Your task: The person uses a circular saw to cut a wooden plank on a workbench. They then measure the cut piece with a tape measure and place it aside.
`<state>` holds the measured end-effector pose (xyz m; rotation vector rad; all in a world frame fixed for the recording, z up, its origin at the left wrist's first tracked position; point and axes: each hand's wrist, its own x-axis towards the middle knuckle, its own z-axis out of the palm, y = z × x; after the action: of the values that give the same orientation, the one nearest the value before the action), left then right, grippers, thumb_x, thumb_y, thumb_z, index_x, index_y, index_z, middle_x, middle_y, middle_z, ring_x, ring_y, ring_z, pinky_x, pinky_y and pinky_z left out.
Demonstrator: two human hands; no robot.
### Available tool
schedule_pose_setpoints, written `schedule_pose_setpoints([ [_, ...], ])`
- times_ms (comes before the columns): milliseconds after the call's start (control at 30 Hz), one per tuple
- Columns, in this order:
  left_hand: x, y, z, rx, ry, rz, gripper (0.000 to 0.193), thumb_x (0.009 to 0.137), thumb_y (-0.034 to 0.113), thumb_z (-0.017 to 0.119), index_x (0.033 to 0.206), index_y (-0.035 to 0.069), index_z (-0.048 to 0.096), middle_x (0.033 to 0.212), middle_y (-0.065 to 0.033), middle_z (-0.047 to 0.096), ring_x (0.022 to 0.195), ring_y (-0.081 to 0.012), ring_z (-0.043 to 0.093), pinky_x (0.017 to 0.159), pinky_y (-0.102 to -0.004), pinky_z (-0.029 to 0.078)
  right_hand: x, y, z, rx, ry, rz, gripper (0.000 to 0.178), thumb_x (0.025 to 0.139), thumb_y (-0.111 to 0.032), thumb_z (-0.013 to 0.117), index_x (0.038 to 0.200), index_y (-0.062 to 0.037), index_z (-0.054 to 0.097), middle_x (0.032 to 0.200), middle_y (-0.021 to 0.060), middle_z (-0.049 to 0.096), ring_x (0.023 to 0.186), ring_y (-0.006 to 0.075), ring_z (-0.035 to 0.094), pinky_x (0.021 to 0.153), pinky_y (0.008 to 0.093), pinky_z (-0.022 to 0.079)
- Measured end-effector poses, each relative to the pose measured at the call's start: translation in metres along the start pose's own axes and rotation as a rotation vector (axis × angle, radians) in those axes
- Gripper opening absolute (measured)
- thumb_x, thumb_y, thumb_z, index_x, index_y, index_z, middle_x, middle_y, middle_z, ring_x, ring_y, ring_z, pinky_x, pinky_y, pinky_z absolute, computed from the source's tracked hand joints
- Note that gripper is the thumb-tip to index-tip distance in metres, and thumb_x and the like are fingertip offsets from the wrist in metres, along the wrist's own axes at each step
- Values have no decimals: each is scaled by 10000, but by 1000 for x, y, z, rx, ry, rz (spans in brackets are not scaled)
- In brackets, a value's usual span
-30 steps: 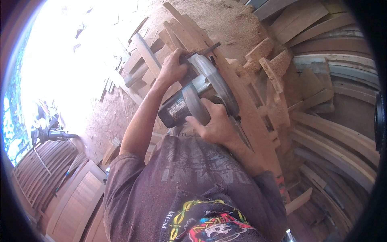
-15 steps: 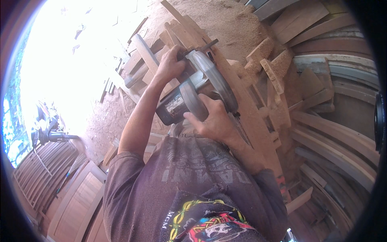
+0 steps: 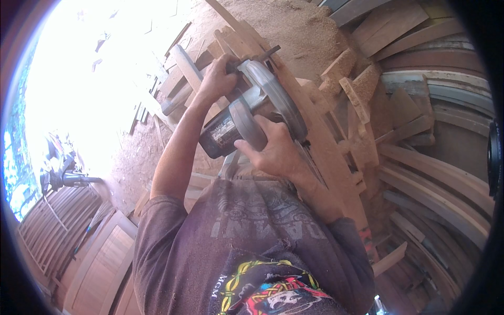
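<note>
A circular saw (image 3: 275, 89) with a grey metal guard and a dark motor housing rests on a long wooden board (image 3: 328, 152). My right hand (image 3: 273, 147) is closed around its rear handle, the thumb pointing left over the grip. At the front left of the saw, my left hand (image 3: 220, 77) grips the front of the tool, its fingers partly hidden behind it. A thin dark cut line (image 3: 313, 167) runs in the board from behind the saw toward me. The blade itself is hidden.
Sawdust (image 3: 294, 26) lies heaped beyond the board. Wooden offcuts (image 3: 354, 97) sit to its right, and stacked planks (image 3: 436, 189) fill the right side. Scrap wood (image 3: 184, 68) lies at the left. A panelled wooden door (image 3: 100, 262) is at the lower left.
The saw has slid slightly forward and left along the board, both hands moving with it and keeping their grips.
</note>
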<state>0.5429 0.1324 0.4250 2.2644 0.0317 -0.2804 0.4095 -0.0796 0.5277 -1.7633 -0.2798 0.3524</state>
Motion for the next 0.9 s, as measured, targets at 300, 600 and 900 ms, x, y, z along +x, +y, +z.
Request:
schedule_pose_setpoints([
  [300, 17, -11, -7, -58, 5, -8, 455, 885, 83, 686, 1337, 29, 671, 1142, -198, 761, 1024, -284, 748, 860, -410, 599, 16, -6, 3, 43, -5, 18, 297, 887, -133, 830, 1078, 30, 672, 919, 264, 746, 928, 426, 771, 806, 467, 589],
  [600, 26, -14, -19, -148, -31, -90, 460, 889, 126, 745, 1337, 46, 681, 1133, -182, 769, 1002, -273, 766, 843, -407, 609, 29, -4, 8, 41, -4, 22, 327, 877, -141, 837, 1083, 52, 674, 886, 286, 739, 895, 442, 774, 789, 474, 600],
  [900, 41, -24, -28, -146, -67, -94, 471, 898, 109, 732, 1356, 27, 661, 1053, -153, 764, 916, -247, 770, 764, -386, 630, 43, 5, 14, 18, 25, -56, 353, 878, -156, 846, 1129, 39, 691, 939, 252, 754, 924, 393, 785, 806, 442, 599],
])
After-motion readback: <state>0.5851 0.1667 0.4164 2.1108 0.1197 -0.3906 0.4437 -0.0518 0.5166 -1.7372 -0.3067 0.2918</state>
